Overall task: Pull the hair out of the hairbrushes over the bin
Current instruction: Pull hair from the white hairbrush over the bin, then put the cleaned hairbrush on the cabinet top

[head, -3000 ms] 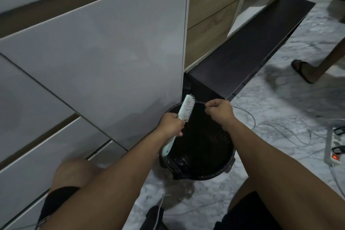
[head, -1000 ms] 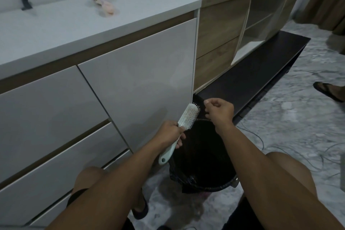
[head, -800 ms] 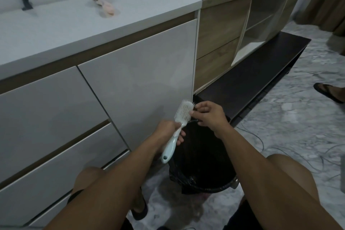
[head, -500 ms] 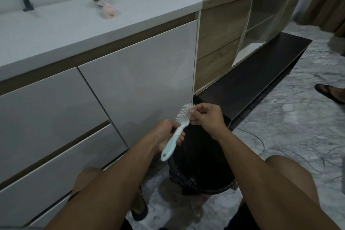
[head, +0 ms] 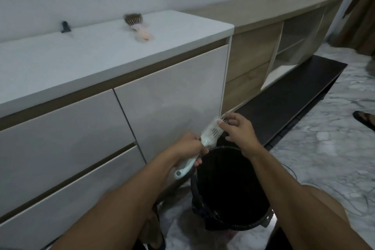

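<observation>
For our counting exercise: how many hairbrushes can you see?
2. A white hairbrush is held in the left hand; a pink-handled hairbrush lies on the white cabinet top. Others may be out of view.

The pale hairbrush (head: 211, 132) is motion-blurred — any hair in its bristles cannot be made out.
</observation>
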Demonstrator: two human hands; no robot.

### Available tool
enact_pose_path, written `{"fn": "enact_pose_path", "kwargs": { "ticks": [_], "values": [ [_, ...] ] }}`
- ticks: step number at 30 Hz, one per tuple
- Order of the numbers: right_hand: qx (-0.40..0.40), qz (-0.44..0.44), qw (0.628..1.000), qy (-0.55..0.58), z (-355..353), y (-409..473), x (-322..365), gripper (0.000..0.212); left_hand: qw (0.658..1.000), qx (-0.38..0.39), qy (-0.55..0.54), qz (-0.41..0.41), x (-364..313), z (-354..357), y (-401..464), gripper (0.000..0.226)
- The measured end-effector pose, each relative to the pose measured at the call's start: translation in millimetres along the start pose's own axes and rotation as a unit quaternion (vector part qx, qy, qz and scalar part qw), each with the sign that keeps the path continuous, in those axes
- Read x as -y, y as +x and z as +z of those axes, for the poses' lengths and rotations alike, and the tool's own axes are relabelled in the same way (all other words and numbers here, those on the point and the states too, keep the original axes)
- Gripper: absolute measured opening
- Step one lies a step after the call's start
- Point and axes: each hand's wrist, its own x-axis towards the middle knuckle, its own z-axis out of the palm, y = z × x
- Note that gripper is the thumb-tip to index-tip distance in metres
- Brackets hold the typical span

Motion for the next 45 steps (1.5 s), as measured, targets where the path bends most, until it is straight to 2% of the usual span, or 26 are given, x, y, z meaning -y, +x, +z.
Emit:
{"fn": "enact_pose_path", "kwargs": {
  "ticks": [3,9,12,15,19,23,26,31,33,36,42,45],
  "values": [
    [0.05,0.009,0.993,0.107,5,-9,33,0.044,0.999,0.005,0.017,0.041,-24,-17,-15,0.014],
    [-0.009,-0.08,0.989,0.125,7,-19,124,0.017,0.988,-0.024,0.079,0.131,-75,-65,-60,0.028],
    [-0.046,-0.124,0.983,0.125,14,-19,175,0.023,0.967,-0.099,0.135,0.191,-101,-95,-87,0.029],
    [-0.055,-0.172,0.973,0.145,34,-21,222,0.025,0.942,-0.19,0.116,0.253,-124,-119,-113,0.023],
    [-0.028,-0.238,0.964,0.112,73,-14,274,0.027,0.91,-0.286,0.093,0.285,-140,-153,-138,0.016],
    [0.013,-0.297,0.952,-0.069,124,-16,311,0.054,0.894,-0.357,0.048,0.265,-142,-196,-151,0.012],
    [0.023,-0.35,0.923,-0.158,165,-17,326,0.049,0.878,-0.412,0.056,0.237,-133,-228,-152,0.003],
    [0.049,-0.37,0.911,-0.174,230,-4,330,0.022,0.858,-0.47,0.091,0.185,-114,-273,-141,0.009],
    [0.066,-0.367,0.909,-0.187,255,5,331,0.015,0.854,-0.477,0.106,0.18,-108,-288,-135,0.027],
    [0.09,-0.359,0.902,-0.221,287,17,329,0.017,0.844,-0.493,0.124,0.17,-100,-308,-124,0.043],
    [0.128,-0.336,0.905,-0.227,325,46,322,0.022,0.841,-0.511,0.121,0.134,-84,-337,-95,0.035],
    [0.132,-0.336,0.904,-0.231,337,57,320,0.022,0.833,-0.528,0.122,0.113,-79,-342,-83,0.04]
  ]
}}
